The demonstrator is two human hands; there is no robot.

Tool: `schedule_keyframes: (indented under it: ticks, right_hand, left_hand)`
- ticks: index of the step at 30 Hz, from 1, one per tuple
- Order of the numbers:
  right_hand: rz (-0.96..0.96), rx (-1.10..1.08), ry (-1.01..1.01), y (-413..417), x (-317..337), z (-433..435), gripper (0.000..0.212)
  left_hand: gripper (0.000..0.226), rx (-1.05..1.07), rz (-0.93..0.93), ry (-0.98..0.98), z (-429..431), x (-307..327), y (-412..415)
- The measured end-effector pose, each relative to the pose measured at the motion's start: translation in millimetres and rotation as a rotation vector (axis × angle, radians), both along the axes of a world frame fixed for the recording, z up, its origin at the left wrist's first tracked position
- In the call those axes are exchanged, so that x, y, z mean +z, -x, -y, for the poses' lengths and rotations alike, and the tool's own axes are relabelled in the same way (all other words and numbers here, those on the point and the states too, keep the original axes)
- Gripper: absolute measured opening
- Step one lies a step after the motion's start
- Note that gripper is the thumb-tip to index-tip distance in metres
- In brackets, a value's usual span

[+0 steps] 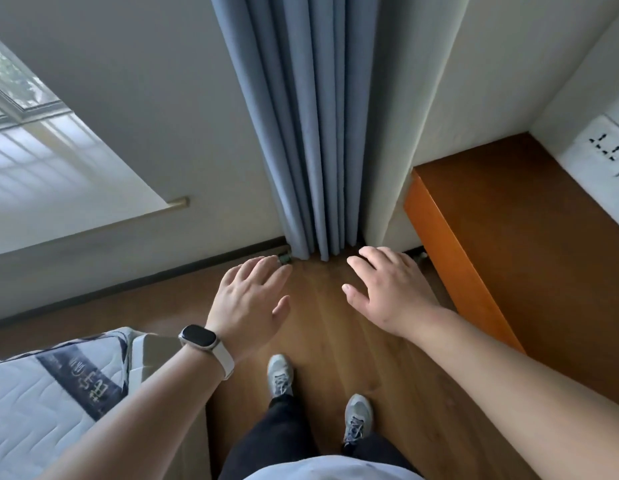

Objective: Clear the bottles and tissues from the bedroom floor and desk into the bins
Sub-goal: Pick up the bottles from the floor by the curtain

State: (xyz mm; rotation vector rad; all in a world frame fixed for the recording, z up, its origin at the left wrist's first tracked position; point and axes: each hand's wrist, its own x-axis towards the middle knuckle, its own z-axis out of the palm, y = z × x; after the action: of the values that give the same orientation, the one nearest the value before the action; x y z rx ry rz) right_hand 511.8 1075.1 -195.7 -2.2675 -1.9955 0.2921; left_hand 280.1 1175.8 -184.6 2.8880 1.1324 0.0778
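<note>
Floor [335,327]: wood, below curtain [311,133]
Bench [508,220]: right of curtain
Left hand [249,299]: fingers spread, holding nothing
Right hand [387,292]: fingers spread, holding nothing

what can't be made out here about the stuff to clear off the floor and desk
1. Dark object at the wall left of the curtain: head view, mostly covered by fingertips of the left hand; too small to name.
2. Small object on the floor beside the desk: head view, partly behind the right hand.
3. Desk top: cut off by the right edge.
4. Bins: none in view.
</note>
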Motion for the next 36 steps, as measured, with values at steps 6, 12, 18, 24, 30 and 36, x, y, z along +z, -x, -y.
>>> schedule_keyframes:
  ticks: [6, 12, 18, 24, 30, 36]
  right_hand:
    - [0.014, -0.055, 0.06, -3.5, -16.7, -49.0, 0.057]
    - [0.041, -0.124, 0.132, 4.6, -31.2, -121.1, 0.06]
    - [0.01, -0.17, 0.09, 11.3, -71.7, -209.8, 0.055]
    - [-0.105, -0.256, -0.039, 5.7, -157.5, -255.2, 0.049]
    - [-0.192, -0.193, -0.018, -10.2, -290.7, -277.7, 0.049]
    - [-0.239, -0.178, 0.064, -31.5, -452.2, -295.9, 0.053]
  left_hand:
    - [0.051, -0.03, -0.043, 0.089, -72.4, -41.6, -2.7]
    - [0.052, -0.082, -0.044, 0.182, -156.0, -80.7, -2.9]
    - [0.05, -0.119, -0.012, 0.222, -232.3, -132.2, -3.9]
    - [0.051, -0.113, -0.043, 0.272, -282.2, -210.2, -10.0]
    - [0.055, -0.088, -0.08, 0.271, -298.3, -335.5, -31.4]
    - [0.054, 0.005, -0.111, 0.297, -297.4, -483.1, -48.1]
